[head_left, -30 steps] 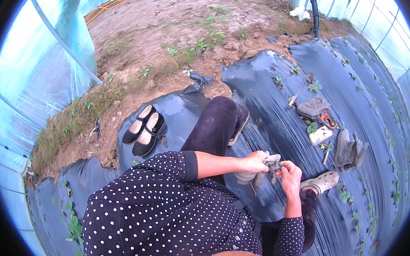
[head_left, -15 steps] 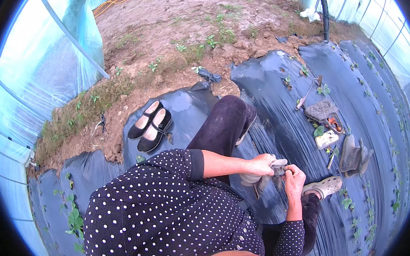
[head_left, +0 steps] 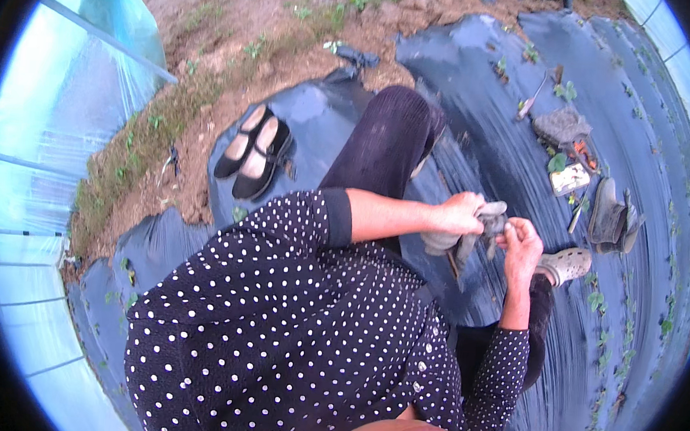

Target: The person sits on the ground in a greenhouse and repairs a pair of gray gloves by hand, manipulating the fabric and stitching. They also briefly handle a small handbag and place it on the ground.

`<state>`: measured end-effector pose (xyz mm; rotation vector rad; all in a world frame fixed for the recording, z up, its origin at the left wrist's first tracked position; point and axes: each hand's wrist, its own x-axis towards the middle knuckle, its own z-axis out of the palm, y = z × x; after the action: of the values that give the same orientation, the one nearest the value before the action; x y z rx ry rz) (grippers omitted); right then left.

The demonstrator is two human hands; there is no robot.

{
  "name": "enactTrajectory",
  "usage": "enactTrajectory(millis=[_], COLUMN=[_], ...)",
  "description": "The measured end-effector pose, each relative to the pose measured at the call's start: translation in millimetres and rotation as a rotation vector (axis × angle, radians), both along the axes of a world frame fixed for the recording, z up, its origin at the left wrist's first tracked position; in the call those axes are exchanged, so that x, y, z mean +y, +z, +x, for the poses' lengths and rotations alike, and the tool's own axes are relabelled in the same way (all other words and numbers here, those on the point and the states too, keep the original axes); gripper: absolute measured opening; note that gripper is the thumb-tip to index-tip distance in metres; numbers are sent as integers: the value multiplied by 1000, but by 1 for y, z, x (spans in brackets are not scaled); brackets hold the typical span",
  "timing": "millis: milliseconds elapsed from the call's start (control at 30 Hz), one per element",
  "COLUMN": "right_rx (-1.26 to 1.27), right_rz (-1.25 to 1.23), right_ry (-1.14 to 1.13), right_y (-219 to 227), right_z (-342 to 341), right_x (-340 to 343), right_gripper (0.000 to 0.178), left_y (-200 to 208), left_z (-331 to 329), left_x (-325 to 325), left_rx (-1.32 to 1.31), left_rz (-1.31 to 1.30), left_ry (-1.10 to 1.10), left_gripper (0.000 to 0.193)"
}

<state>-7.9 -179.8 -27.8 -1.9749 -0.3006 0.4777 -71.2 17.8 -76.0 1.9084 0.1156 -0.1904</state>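
Note:
My left hand (head_left: 461,213) is closed around a grey, soiled fabric work glove (head_left: 493,224) in front of my bent knee. With its fingertips pinched together, my right hand (head_left: 522,244) holds the near right side of the same glove. More grey fabric (head_left: 440,243), which looks like a second glove, hangs or lies just below my left hand. A thin brown stick-like piece (head_left: 454,266) shows beneath it. Folds hide the exact shape of the glove between my hands.
Black strap shoes (head_left: 262,159) stand on black plastic mulch (head_left: 312,107) at left. To the right are a beige clog (head_left: 569,265) on my foot, grey ankle boots (head_left: 607,214), a white-and-yellow tray (head_left: 570,180), a grey cloth-like lump (head_left: 562,126), a narrow-handled tool (head_left: 530,102) and small plants (head_left: 596,302).
My view has tilted, so shoes, boots and ground things sit higher in the picture. Both hands stay on the glove, and my right fingers have shifted slightly along it.

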Motion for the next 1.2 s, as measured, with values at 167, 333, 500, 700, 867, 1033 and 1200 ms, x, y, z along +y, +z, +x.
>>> enactTrajectory(millis=[167,333,500,700,867,1033,1200], right_rx=[82,-50,-33,36,-20,154,125], right_rz=[24,-229,-158,-89,-74,89,74], right_ry=[25,82,13,-22,35,-97,69], right_y=[-2,-5,-7,-12,-19,-11,1], right_z=[6,19,20,18,24,24,19], right_x=[-7,-12,-10,-8,-7,0,6], right_gripper=[24,26,24,16,19,19,20], left_y=[14,30,30,11,7,-2,-18], left_z=[-1,0,1,10,18,26,36], left_x=[2,9,7,-9,-14,-16,-21], left_rx=[19,43,36,-22,-13,-9,-34], left_rz=[-125,-225,-231,-6,-27,-34,-81], left_ry=[36,18,66,113,115,199,321], left_gripper=[42,62,57,45,41,37,29])
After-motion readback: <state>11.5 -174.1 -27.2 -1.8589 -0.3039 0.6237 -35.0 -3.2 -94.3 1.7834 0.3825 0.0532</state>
